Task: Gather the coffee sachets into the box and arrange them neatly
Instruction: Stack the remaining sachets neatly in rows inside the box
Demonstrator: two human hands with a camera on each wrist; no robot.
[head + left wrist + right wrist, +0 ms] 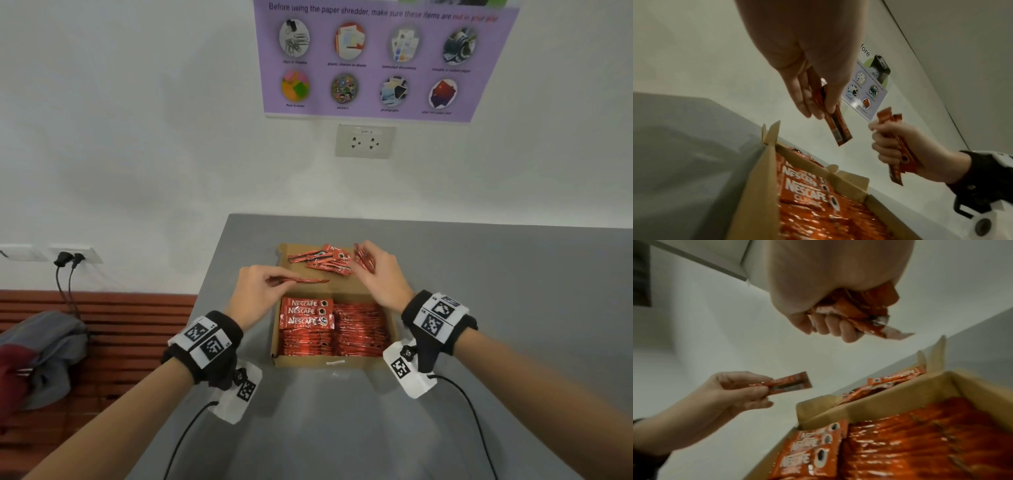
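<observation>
Head view: left hand (255, 291) pinches one sachet (305, 281), right hand (380, 274) grips a bunch (364, 260) above the box (284, 359).

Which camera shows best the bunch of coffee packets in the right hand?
The left wrist view: the bunch of sachets shows side-on, sticking out above and below the right hand. The right wrist view shows it close but blurry, half hidden by fingers. In the head view it is small, mostly behind the hand.

Red sachets (359, 329), brown box (342, 361), grey table (479, 274)
</observation>
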